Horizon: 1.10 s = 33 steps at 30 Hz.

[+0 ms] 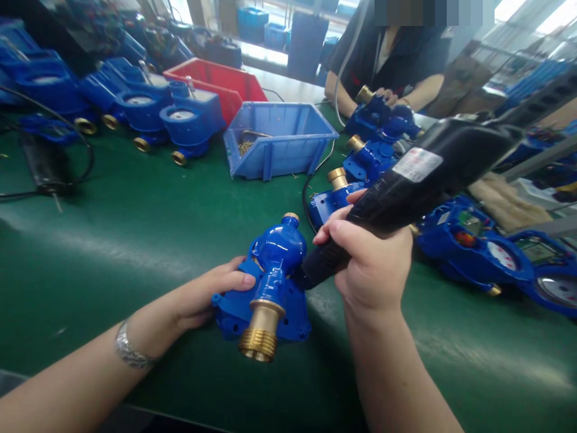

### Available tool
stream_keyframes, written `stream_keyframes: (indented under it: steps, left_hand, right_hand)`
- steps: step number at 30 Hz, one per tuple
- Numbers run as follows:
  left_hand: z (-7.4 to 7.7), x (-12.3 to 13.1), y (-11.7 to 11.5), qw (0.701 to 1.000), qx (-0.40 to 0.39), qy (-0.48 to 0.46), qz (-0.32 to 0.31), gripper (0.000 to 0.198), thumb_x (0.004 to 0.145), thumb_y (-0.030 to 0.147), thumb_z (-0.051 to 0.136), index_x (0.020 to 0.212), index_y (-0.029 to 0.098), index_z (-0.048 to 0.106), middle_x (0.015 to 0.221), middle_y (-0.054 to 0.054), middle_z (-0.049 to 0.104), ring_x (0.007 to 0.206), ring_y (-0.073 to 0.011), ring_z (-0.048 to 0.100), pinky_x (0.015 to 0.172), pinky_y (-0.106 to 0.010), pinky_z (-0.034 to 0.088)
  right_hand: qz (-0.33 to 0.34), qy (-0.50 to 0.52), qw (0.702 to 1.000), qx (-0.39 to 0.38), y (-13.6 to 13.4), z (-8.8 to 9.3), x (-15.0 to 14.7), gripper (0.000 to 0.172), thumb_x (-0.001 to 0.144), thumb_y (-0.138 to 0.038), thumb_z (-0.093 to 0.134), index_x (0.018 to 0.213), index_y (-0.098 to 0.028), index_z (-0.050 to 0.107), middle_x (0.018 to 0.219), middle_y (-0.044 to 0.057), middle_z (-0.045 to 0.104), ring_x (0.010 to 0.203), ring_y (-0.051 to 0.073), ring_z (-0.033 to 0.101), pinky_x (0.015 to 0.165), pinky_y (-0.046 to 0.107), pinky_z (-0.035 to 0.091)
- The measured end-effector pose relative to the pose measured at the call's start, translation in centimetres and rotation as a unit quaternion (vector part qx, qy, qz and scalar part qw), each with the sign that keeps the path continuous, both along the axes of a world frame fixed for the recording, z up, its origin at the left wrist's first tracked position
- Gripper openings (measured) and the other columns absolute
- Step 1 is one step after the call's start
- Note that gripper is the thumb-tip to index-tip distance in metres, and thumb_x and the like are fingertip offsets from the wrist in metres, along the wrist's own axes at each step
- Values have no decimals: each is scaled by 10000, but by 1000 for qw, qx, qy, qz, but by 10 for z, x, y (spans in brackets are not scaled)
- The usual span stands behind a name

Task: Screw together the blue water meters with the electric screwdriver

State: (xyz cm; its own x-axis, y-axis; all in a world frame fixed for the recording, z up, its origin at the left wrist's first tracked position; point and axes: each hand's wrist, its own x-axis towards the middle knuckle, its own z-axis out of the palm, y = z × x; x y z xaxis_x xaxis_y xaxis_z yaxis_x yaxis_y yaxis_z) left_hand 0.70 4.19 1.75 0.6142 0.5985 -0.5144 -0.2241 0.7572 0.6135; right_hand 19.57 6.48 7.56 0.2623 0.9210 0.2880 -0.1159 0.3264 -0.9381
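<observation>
The left hand (205, 297) clasps one blue water meter (273, 264) by its base, thumb pressed on top, brass thread pointing toward the wearer. Just right of that grip, the right hand (372, 264) is fisted tight around one black electric screwdriver (419, 180), its nose touching the meter's side. Beyond both grips sit two bins, one blue bin (279, 150) and one red bin (216, 78).

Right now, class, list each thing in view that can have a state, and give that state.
water meter, resting on the table, brass end toward camera.
screwdriver, tilted, tip against the water meter.
left hand, gripping the water meter.
right hand, closed round the screwdriver.
blue bin, open, few small brass bits inside.
</observation>
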Motion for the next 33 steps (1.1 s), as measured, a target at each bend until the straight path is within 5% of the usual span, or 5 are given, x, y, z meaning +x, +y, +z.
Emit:
stream_keyframes:
  steps: [15,21,24,29,33]
  left_hand:
    - [4,0,-1,1000,6,8,2,656,617,343,739,1196,177,477,1135,-81,666,982,-249,638,859,-332,499]
    - [-7,-3,-4,999,45,-10,-1,733,618,355,719,1261,161,425,1223,-128,610,1055,-302,602,894,-383,479]
    - [-13,-3,-5,999,53,-8,6,722,623,362,696,1258,138,434,1195,-156,620,1042,-331,605,914,-443,461]
    - [-14,-3,-5,998,55,-30,-3,670,634,364,693,1220,116,481,1180,-169,628,997,-309,629,904,-429,472]
    - [-11,-3,-7,998,39,-39,8,619,651,344,692,1201,132,504,1159,-144,647,968,-287,644,882,-406,492]
  right_hand:
    - [10,23,1000,-6,-5,-3,-4,241,626,-46,594,826,-179,568,548,-61,599,457,122,558,476,248,460]
    - [49,17,999,-1,0,-4,-2,310,611,-69,595,898,-182,563,556,-65,598,460,127,559,490,264,459]
    - [85,23,996,17,1,14,7,342,568,-71,596,895,-170,573,536,-54,591,455,132,547,482,268,446]
    - [-60,-39,993,97,-25,61,23,197,653,-148,500,779,-200,642,604,-23,515,528,128,507,526,290,450]
    - [-29,-80,994,67,-54,69,22,284,685,-151,443,848,-241,657,643,-13,485,561,135,482,547,302,419]
